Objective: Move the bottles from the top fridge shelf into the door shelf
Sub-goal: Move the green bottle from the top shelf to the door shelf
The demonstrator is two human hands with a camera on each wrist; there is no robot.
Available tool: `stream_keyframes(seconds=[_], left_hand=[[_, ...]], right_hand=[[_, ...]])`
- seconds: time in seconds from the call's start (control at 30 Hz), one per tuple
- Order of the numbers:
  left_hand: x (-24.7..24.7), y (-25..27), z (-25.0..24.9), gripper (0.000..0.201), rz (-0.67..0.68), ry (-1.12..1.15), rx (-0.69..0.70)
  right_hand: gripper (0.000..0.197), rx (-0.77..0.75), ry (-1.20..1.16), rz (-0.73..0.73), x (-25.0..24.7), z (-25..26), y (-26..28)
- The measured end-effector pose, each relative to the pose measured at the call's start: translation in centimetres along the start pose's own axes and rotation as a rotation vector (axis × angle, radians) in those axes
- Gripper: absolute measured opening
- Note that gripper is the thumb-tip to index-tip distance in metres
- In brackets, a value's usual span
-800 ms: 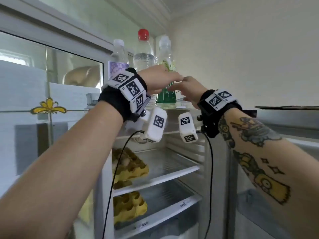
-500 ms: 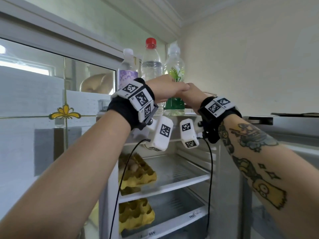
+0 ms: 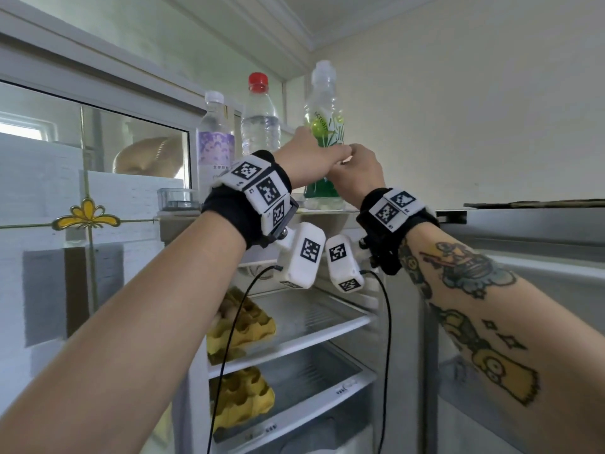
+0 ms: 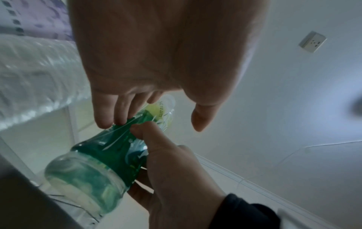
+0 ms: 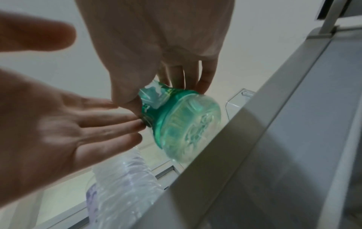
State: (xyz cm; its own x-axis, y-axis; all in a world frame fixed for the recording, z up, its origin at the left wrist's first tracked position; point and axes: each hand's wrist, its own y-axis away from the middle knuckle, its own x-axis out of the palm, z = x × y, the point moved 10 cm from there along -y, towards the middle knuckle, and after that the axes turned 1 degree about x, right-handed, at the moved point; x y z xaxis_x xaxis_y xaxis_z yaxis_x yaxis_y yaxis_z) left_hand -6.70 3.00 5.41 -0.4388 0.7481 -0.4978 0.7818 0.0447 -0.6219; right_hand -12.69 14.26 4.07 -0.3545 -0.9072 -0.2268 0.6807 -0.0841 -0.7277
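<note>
In the head view both hands cover the middle of the green-labelled bottle, so its waist and the contact under the fingers are hidden. The left hand also masks the lower part of the red-capped bottle, and the wrist band hides the foot of the purple-labelled bottle. The 2 wrist views cut off the green bottle's neck and cap, and the neighbouring clear bottle is blurred there. The small print on the purple label is too small to read
</note>
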Motion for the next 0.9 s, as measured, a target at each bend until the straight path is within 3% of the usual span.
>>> stream_keyframes(seconds=[0.07, 0.2, 0.37, 0.5, 0.63, 0.83, 0.9], left_hand=[[0.0, 0.5, -1.0, 0.081, -0.019, 0.021, 0.024], [0.3, 1.7, -2.9, 0.076, -0.067, 0.121, 0.068], [2.3, 4.1, -2.2, 0.069, -0.072, 0.233, 0.035], [4.5, 6.9, -2.0, 0.071, -0.036, 0.299, 0.011], [7.6, 10.1, -2.6, 0.058, 0.061, 0.353, 0.037], [14.5, 15.7, -2.5, 0.074, 0.256, 0.467, 0.026], [16.5, 17.5, -2.6, 0.068, 0.311, 0.483, 0.002]], right_hand=[[0.053, -0.01, -0.01, -0.055, -1.7, 0.6, 0.9], [0.053, -0.01, -0.01, -0.124, -4.7, 1.6, 3.5], [0.065, 0.011, 0.074, -0.139, -7.3, 1.1, 8.2], [0.061, 0.051, 0.104, -0.117, -8.7, 0.4, 12.8], [0.062, 0.148, 0.105, -0.134, -10.8, -1.3, 18.0], [0.066, 0.289, 0.215, -0.174, -14.2, -5.0, 24.7], [0.059, 0.336, 0.254, -0.182, -15.4, -6.0, 26.6]])
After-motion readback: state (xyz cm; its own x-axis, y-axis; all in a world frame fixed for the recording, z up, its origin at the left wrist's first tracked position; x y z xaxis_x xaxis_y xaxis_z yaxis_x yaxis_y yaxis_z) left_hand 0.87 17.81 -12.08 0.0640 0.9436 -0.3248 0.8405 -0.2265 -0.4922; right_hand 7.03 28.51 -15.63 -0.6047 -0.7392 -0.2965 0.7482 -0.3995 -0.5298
